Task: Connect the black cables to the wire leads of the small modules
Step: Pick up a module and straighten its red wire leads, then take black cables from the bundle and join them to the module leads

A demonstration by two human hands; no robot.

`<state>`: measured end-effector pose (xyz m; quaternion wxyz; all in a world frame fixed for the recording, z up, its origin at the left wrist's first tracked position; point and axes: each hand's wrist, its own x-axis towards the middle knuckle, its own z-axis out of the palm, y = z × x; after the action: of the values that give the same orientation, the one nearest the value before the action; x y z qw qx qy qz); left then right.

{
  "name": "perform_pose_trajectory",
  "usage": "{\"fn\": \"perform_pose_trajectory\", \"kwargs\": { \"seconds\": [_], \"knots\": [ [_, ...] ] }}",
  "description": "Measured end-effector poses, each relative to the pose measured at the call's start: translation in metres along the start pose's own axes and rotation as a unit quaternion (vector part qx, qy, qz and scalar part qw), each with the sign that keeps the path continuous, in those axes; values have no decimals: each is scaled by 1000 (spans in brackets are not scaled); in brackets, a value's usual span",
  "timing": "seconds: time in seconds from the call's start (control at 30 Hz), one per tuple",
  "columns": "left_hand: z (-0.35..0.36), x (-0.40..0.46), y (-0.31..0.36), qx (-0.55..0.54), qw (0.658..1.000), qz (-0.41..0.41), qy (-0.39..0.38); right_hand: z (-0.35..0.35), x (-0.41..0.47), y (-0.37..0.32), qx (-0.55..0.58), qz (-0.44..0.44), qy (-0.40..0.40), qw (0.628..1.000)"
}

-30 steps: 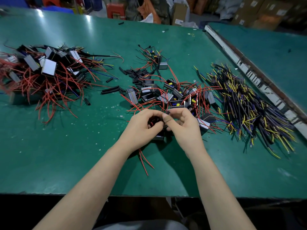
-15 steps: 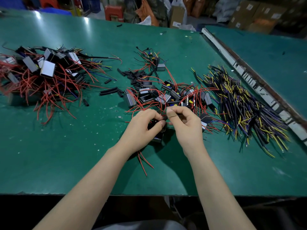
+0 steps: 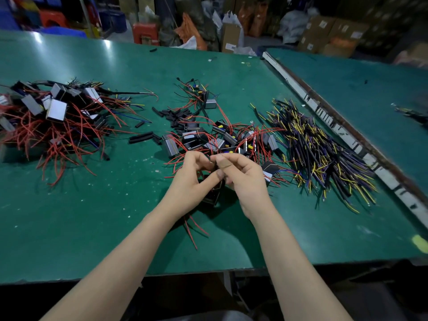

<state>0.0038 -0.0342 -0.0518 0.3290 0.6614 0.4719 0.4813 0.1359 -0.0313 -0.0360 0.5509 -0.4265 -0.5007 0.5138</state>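
Head view: looking down at a green surface (image 3: pixel 92 216) covered in wiring bits, both bare forearms reaching in from the bottom.
Left hand (image 3: pixel 193 179): fingers curled, thumb up against a small black module (image 3: pixel 212 195) that sits just under both hands; red leads (image 3: pixel 194 228) trail out below the wrist toward the near edge.
Right hand (image 3: pixel 243 179): thumb and forefinger pinched together on something thin and dark right where the two hands meet. Looks like a cable end, but honestly too small to tell for sure.
Middle pile (image 3: pixel 215 137): more small modules with red wire leads, just behind the hands, touching distance.
Black cables (image 3: pixel 319 151): big loose bundle with yellow and purple ends, lying to the right of the hands near the surface's edge strip.
Left heap (image 3: pixel 53 117): another tangle of modules and red wires, well apart from the hands.
Short black sleeves (image 3: pixel 141 136): scattered between the left heap and the middle pile.
Background: cardboard boxes (image 3: pixel 324 33) and red stools (image 3: pixel 146 32) beyond the far edge.
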Motion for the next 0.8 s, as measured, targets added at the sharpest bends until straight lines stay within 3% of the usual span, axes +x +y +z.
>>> {"fn": "perform_pose_trajectory", "kwargs": {
  "seconds": [0.1,0.23,0.43,0.7,0.8],
  "knots": [
    [5,7,4,-85,995,-29,-31,-1,0,-2,27,-6,40,999],
    [9,13,8,-33,996,-15,-81,-5,-3,-3,23,-46,87,995],
    [22,9,7,95,994,21,-44,-8,-4,2,55,-58,154,985],
    [28,3,16,170,978,120,-4,-7,-8,5,75,-55,203,975],
    [25,1,14,143,984,106,17,-9,-10,1,68,-20,146,987]
  ]
}}
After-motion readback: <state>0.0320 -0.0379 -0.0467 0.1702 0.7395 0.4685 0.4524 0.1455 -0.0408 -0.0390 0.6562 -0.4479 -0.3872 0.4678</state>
